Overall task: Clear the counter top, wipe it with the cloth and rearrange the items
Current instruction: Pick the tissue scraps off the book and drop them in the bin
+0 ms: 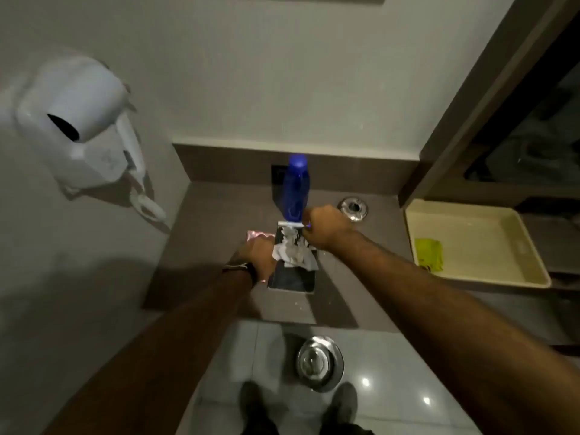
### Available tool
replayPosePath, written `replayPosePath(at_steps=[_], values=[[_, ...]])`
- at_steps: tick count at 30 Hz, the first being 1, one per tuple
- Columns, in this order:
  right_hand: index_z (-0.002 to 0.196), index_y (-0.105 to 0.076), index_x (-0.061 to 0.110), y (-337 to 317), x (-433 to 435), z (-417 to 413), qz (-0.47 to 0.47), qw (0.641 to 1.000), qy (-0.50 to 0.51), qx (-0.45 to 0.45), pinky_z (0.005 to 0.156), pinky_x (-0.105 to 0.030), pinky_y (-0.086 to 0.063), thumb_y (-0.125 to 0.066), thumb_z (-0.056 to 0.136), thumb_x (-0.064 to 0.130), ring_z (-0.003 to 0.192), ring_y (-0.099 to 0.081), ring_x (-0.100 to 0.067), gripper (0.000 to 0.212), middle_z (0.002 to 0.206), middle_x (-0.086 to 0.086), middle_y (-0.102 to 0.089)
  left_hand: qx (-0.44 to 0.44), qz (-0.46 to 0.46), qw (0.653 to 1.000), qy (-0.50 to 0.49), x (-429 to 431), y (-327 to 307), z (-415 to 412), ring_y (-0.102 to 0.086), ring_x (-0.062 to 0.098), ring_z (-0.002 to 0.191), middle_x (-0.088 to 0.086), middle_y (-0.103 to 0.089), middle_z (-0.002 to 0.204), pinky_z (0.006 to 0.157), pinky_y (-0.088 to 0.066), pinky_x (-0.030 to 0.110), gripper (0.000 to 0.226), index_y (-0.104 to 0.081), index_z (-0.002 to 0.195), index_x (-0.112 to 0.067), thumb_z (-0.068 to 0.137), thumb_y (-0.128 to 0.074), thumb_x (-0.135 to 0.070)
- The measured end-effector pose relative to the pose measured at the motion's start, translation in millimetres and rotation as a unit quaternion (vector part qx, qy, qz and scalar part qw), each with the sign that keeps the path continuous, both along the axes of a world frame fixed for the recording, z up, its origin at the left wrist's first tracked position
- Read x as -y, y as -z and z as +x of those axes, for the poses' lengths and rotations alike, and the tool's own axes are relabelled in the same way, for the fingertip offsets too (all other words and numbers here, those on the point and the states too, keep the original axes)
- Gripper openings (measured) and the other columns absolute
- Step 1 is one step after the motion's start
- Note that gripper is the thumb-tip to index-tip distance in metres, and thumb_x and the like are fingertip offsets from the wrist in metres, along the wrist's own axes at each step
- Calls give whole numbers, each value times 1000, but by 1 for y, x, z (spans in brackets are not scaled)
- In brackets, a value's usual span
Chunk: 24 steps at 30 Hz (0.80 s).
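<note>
Bathroom floor tiles with a steel drain (pixel 320 362) lie nearest, below a brown tabletop (pixel 216 211) still to be cleared. Left hand (pixel 259 255) presses flat, fingers spread, on crumpled white paper (pixel 293 249) and a dark tray (pixel 292 277), likely steadying them; right hand (pixel 324 226) is closed on the blue bottle (pixel 295 189) base, probably to lift it. Far right: cream tray (pixel 470 243) holding the yellow-green cloth (pixel 428 252), ready for wiping.

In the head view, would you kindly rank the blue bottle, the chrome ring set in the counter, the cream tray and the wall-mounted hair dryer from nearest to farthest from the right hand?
From the right hand:
1. Blue bottle, touching its left side.
2. Chrome ring, just behind and right.
3. Cream tray, far right on the counter.
4. Hair dryer, far left on the wall.
</note>
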State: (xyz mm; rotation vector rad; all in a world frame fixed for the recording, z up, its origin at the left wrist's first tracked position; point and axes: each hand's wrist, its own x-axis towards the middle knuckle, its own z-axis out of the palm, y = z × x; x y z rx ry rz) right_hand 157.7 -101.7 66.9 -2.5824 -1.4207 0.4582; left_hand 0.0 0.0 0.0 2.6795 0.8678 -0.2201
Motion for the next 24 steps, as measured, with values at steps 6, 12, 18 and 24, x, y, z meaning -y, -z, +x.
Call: replayPosePath(at_steps=[6, 12, 18, 24], values=[[111, -69, 20, 99, 9, -16, -112, 993, 25, -34, 83, -37, -56, -62, 98, 35, 95, -66, -24, 21, 110, -5, -70, -47, -6, 998, -43, -5, 69, -7, -53, 28, 129, 12, -56, 139, 109, -38, 36, 34, -54, 132, -8, 102, -42, -21], [120, -64, 20, 141, -1, -16, -55, 997, 57, -11, 93, -42, -57, -61, 96, 45, 102, -67, -28, 35, 111, -6, -71, 10, -29, 996, -80, -12, 89, -7, -62, 33, 116, 16, -65, 126, 102, -50, 41, 28, -61, 121, -6, 100, -52, -23], [122, -69, 23, 160, -12, -12, -75, 995, 58, -18, 94, -44, -58, -58, 100, 40, 97, -67, -24, 30, 105, -5, -72, 18, -50, 996, -74, -4, 93, -5, -60, 30, 120, 14, -63, 129, 106, -47, 43, 30, -58, 125, -6, 99, -50, -16], [111, -68, 20, 139, 13, -22, 47, 995, 78, -44, 74, -32, -52, -61, 97, 38, 91, -65, -21, 24, 99, -1, -68, 33, -65, 994, -84, 8, 85, -15, -62, 31, 113, 15, -66, 120, 102, -51, 42, 22, -60, 116, -4, 98, -53, -14]])
